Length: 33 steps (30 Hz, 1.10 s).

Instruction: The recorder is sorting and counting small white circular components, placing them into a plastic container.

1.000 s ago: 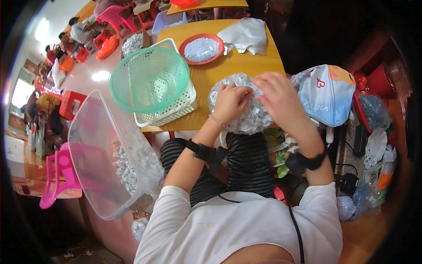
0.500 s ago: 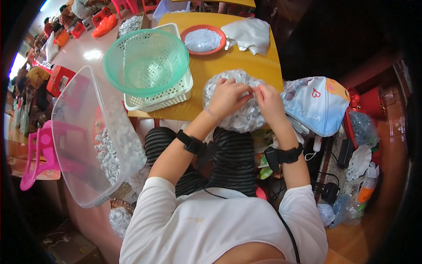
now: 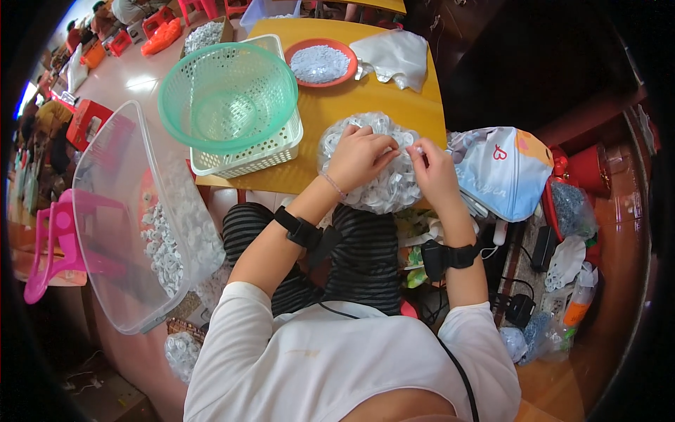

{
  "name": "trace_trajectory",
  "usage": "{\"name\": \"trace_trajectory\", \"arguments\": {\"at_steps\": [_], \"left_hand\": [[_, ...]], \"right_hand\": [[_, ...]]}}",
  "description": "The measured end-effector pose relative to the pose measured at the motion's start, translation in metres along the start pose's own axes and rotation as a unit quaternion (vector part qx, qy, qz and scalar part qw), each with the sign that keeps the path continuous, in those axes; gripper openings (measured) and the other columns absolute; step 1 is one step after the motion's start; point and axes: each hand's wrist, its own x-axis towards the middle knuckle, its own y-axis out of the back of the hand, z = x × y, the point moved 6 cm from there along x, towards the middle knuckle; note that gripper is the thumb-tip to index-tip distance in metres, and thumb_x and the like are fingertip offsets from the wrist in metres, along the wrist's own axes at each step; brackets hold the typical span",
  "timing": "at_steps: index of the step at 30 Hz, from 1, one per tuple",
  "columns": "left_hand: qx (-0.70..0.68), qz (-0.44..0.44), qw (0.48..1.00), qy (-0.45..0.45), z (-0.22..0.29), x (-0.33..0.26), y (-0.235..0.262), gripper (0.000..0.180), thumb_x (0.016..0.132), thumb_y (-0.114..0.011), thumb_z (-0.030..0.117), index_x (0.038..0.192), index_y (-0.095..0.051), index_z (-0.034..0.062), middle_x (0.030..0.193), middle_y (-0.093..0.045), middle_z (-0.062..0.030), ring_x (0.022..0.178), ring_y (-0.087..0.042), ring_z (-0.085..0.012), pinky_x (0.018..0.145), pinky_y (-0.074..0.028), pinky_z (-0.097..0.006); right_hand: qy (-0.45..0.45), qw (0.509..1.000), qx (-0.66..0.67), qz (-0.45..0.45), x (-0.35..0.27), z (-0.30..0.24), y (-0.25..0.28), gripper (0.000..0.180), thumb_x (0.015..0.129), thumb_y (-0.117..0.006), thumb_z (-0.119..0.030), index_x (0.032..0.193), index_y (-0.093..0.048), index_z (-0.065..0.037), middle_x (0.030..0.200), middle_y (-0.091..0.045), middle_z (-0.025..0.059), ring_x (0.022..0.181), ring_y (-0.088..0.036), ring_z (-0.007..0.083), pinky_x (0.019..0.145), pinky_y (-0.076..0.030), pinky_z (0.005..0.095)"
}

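Observation:
A rounded clear plastic bag bulging with small white plastic pieces rests at the near edge of the yellow table, above my knees. My left hand lies over its top, with thumb and forefinger closed in a pinch. Just across a small gap, my right hand also pinches with thumb and fingertips at the bag's upper right. What sits between the fingertips is too small to make out. A dark strap circles each forearm.
A green colander sits in a white basket on the table. Beyond are a red dish of small pieces and a white plastic bag. A clear bin stands left, a printed bag right.
My fingertips, close together before, have drawn slightly apart over the bag. The whole view has shifted a little, so the surroundings sit further left.

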Motion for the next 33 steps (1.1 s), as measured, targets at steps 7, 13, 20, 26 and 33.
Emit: {"name": "trace_trajectory", "arguments": {"at_steps": [7, 13, 20, 26, 33], "left_hand": [[0.066, 0.058, 0.994, -0.062, 0.015, 0.001, 0.004, 0.013, 0.076, -0.070, 0.021, 0.086, -0.065, 0.0156, 0.074, -0.063, 0.0026, 0.073, -0.054, -0.0184, 0.072, -0.038, -0.034], [0.023, 0.046, 0.998, -0.048, 0.008, -0.001, 0.004, 0.012, 0.074, -0.067, 0.014, 0.086, -0.065, 0.0144, 0.073, -0.062, 0.0007, 0.073, -0.054, -0.0192, 0.073, -0.039, -0.034], [0.007, 0.016, 0.999, -0.032, 0.006, 0.002, 0.000, 0.006, 0.081, -0.064, 0.016, 0.087, -0.065, 0.0145, 0.069, -0.058, -0.0014, 0.074, -0.055, -0.0200, 0.074, -0.038, -0.035], [0.013, 0.023, 0.999, -0.042, 0.011, 0.003, 0.002, 0.008, 0.079, -0.067, 0.017, 0.087, -0.065, 0.0158, 0.070, -0.059, 0.0009, 0.074, -0.055, -0.0186, 0.074, -0.039, -0.034], [0.002, 0.031, 0.998, -0.055, 0.006, -0.001, 0.001, 0.009, 0.078, -0.067, 0.016, 0.087, -0.065, 0.0149, 0.072, -0.061, 0.0023, 0.074, -0.055, -0.0181, 0.075, -0.039, -0.034]], "right_hand": [[-0.208, 0.945, 0.251, -0.036, -0.001, 0.030, -0.018, 0.024, 0.091, -0.061, -0.024, 0.084, -0.055, -0.002, 0.064, -0.048, 0.0061, 0.057, -0.046, 0.0079, 0.050, -0.037, 0.0264], [0.146, 0.983, -0.040, 0.108, -0.002, -0.033, 0.008, 0.016, 0.084, -0.062, -0.010, 0.097, -0.057, -0.004, 0.079, -0.058, 0.0088, 0.074, -0.056, 0.0222, 0.073, -0.042, 0.0338], [0.132, 0.981, -0.139, 0.034, -0.002, -0.016, 0.003, 0.006, 0.084, -0.060, -0.010, 0.085, -0.058, -0.004, 0.078, -0.060, 0.0081, 0.078, -0.056, 0.0288, 0.075, -0.040, 0.0382], [-0.246, 0.957, 0.138, -0.062, -0.006, 0.035, -0.010, 0.028, 0.090, -0.056, -0.024, 0.073, -0.056, -0.002, 0.064, -0.055, 0.0088, 0.065, -0.054, 0.0289, 0.070, -0.040, 0.0372], [0.100, 0.982, -0.151, 0.059, -0.004, -0.027, 0.000, 0.017, 0.083, -0.062, -0.015, 0.093, -0.056, -0.004, 0.079, -0.057, 0.0073, 0.081, -0.055, 0.0265, 0.077, -0.040, 0.0380]]}}
